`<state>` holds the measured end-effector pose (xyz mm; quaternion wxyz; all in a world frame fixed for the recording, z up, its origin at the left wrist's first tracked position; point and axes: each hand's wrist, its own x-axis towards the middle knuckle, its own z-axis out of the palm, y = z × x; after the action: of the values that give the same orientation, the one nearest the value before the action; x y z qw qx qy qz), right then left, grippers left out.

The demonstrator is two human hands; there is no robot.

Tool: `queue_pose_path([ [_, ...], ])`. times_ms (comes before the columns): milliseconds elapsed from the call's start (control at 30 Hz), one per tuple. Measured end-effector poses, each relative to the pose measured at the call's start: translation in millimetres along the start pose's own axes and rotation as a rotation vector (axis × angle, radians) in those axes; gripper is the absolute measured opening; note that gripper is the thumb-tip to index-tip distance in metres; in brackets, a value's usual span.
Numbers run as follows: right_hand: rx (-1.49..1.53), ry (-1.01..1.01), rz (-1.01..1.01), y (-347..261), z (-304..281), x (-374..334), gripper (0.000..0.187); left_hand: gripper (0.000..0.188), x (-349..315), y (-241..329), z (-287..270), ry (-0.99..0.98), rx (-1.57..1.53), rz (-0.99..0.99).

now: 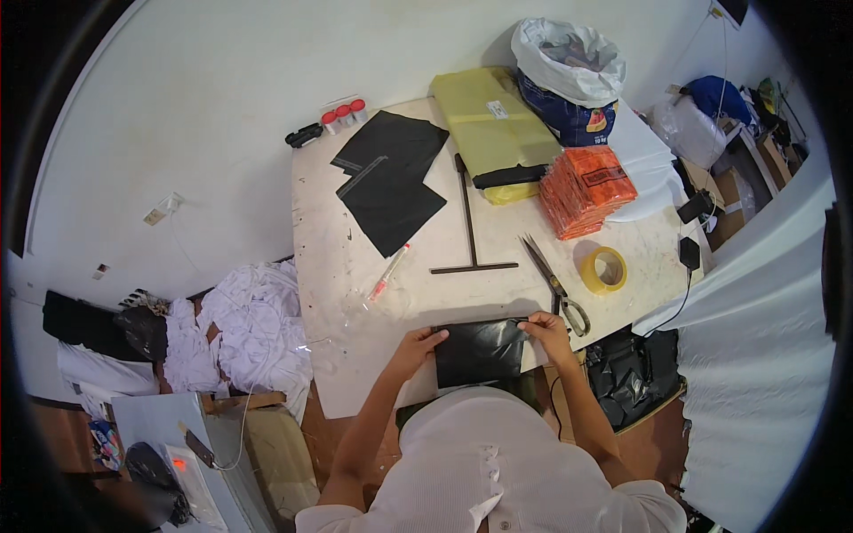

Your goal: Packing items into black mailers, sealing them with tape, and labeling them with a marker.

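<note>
A shiny black plastic bag [480, 354] hangs between my two hands at the near edge of the table, its top edge held level. My left hand [418, 350] pinches its upper left corner, and my right hand [546, 332] pinches the upper right one. Just beyond my right hand lie large scissors [555, 282] with dark handles, blades pointing away. Right of them stands a roll of yellow tape [603, 270]. A dark metal T-shaped bar [471, 222] rests mid-table. Farther left, black fabric pieces [391, 178] overlap each other.
Orange packets [586, 191] are stacked at the right, beside a yellow package [498, 124] and a big open sack [569, 84]. Red-capped containers [345, 115] stand at the far left edge. A box of black plastic packages [631, 373] sits below the table; white cloth [253, 324] is piled left.
</note>
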<state>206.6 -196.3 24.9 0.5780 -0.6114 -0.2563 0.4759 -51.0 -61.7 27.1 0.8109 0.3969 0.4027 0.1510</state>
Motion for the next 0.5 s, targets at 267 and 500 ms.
queue_pose_path([
  [267,0.074,0.055,-0.003,-4,8,6,0.007,0.018,-2,4,9,0.135,-0.021,0.204],
  [500,0.187,0.095,-0.068,-7,22,17,0.025,0.017,21,4,-3,0.16,0.264,0.575],
])
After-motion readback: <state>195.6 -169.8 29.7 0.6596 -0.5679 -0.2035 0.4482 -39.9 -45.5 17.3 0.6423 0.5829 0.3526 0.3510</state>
